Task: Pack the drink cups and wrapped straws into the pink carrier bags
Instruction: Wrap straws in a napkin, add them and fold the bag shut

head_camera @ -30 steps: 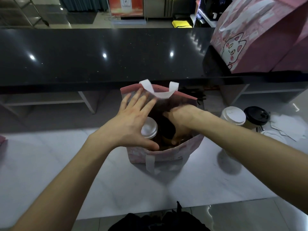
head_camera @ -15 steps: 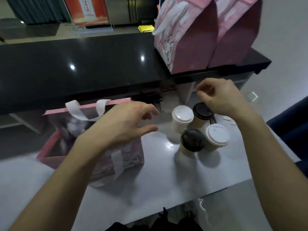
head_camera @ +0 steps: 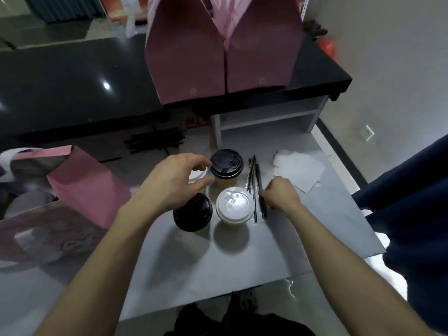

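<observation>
1. Bare skin first: the left hand [head_camera: 173,180] hovers with fingers loosely curved and spread over the back-left, white-lidded paper cup [head_camera: 196,176], holding nothing. A second ago this hand was steadying the bag rim; it has since swung across to the cups.
2. The right hand [head_camera: 281,196] is curled down on the bench, its fingertips pinching the clear-wrapped black straws [head_camera: 255,187] that lie just right of the cups. A second ago it was down inside the bag, and half a second ago it hung above the cups.
3. Between the two hands stand three more paper cups: one with a black lid [head_camera: 226,163] at the back, a black-lidded one [head_camera: 192,212] under the left wrist, and a white-lidded one [head_camera: 234,206] just left of the straws.
4. To the left of the left forearm lies the open pink carrier bag with white handles [head_camera: 84,185]; its contents are blurred here, though it held cups a second ago.
5. Beyond both hands, on the raised black counter [head_camera: 72,88], two more pink carrier bags [head_camera: 218,57] stand side by side.
6. Right of the right hand lie white paper napkins [head_camera: 298,169] on the pale grey bench [head_camera: 242,258].
7. My reading: one bag's cups look loaded, and the shift to this group suggests straws go in next, then four cups remain.
</observation>
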A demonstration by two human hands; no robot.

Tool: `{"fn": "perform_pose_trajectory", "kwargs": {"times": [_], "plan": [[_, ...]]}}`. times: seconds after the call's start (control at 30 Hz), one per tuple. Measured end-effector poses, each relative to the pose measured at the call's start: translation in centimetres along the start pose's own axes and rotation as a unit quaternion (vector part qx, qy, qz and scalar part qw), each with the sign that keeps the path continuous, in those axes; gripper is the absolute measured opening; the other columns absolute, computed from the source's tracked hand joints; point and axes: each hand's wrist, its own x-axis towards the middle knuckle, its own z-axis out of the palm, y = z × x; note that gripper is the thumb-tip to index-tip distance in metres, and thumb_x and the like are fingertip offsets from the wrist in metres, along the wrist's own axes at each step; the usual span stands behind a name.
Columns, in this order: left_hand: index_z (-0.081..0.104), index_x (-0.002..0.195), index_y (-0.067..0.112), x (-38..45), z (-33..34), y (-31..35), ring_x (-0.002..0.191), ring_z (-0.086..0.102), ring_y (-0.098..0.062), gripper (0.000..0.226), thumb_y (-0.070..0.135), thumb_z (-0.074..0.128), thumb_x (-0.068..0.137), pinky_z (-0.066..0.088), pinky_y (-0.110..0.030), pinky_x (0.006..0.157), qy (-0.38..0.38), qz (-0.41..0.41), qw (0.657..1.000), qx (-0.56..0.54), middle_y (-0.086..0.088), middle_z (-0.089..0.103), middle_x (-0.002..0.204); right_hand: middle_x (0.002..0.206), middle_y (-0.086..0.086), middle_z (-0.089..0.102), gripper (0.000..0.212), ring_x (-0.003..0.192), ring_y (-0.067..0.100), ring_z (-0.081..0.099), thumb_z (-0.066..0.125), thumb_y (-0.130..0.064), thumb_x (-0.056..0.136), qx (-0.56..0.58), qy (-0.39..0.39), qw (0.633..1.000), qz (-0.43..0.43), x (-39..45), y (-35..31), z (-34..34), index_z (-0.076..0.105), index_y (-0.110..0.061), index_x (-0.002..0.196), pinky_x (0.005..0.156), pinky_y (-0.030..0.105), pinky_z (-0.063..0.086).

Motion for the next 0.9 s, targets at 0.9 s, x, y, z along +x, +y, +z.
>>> {"fn": "perform_pose_trajectory", "kwargs": {"times": [0.9], "plan": [[0.077, 0.081, 0.025, 8.9, 6.5, 6.6, 0.066, 0.066, -0.004, 0.027, 0.043, 0.077, 0.1, 0.052, -0.026, 0.068, 0.119, -0.115, 0.964, -0.207, 0.012, 0.072, 0.068, 0.067, -0.002, 0.074, 0.025, 0.056, 0.012, 0.068, 0.073, -0.036, 0.1, 0.254, 0.108, 0.95, -0.146, 0.8, -1.2, -3.7, 0.078, -0.019, 0.082, 0.063, 0.035, 0.057]]}}
